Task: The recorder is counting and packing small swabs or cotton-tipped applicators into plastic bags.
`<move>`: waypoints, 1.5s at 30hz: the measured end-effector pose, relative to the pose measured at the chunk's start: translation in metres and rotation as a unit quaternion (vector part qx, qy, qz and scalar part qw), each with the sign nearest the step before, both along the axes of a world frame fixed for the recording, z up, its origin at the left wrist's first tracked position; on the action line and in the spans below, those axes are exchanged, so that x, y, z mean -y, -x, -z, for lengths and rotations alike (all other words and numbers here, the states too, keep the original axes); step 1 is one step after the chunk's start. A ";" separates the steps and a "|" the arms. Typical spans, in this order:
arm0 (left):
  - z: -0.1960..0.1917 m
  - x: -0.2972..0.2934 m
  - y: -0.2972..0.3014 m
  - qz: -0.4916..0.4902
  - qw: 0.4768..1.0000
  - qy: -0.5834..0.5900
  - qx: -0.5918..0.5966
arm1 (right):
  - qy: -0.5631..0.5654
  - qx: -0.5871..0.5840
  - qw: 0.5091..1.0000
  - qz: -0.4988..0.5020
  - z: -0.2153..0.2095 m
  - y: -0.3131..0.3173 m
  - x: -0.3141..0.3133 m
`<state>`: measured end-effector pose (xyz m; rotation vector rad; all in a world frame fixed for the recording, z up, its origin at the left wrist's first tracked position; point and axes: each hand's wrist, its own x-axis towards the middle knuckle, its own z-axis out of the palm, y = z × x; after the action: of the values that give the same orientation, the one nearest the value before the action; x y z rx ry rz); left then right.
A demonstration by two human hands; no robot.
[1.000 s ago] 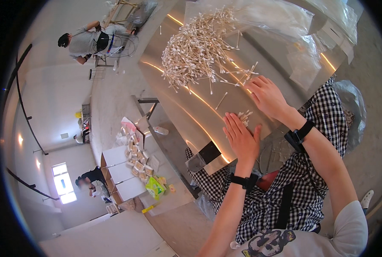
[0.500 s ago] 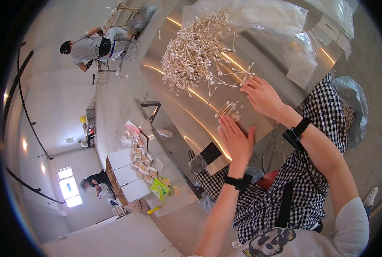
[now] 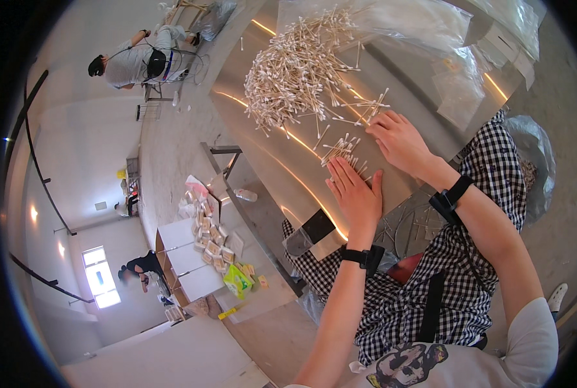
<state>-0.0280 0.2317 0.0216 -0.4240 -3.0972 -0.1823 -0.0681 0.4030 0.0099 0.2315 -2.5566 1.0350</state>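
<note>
A large heap of cotton swabs (image 3: 295, 77) covers the far part of the shiny metal table (image 3: 272, 168). My left hand (image 3: 358, 202) lies flat, fingers stretched out, with its fingertips on the near ends of a small bunch of swabs (image 3: 342, 147). To its right and farther out is my right hand (image 3: 400, 145). Its fingers are bent and close together beside a few loose swabs (image 3: 376, 103) at the heap's edge. Whatever is under those fingertips is hidden. Each wrist wears a black strap with a small box.
Clear plastic bags (image 3: 424, 26) lie along the table's far right. A dark square plate (image 3: 317, 226) sits at the near left corner. On a lower table to the left are small packs (image 3: 214, 242) and a green package (image 3: 238, 281). Other people work farther off, at left.
My left hand has slid slightly; the small bunch under its fingertips looks more spread out. My right hand has shifted a little to the right, its fingers more curled.
</note>
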 end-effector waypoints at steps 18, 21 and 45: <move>0.001 0.001 -0.022 0.009 0.999 -0.036 0.011 | -0.011 0.007 1.000 -0.008 0.002 0.002 -0.001; -0.004 0.006 -0.012 0.003 0.998 -0.064 0.020 | -0.011 0.012 1.000 -0.008 0.002 0.002 0.000; -0.001 0.007 -0.049 0.043 0.995 -0.086 0.027 | -0.059 0.000 0.996 -0.071 -0.004 0.001 0.003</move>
<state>0.0215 0.2252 0.0230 -0.5542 -3.0831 -0.4659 -0.0687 0.4004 0.0137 0.4514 -2.6360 0.9331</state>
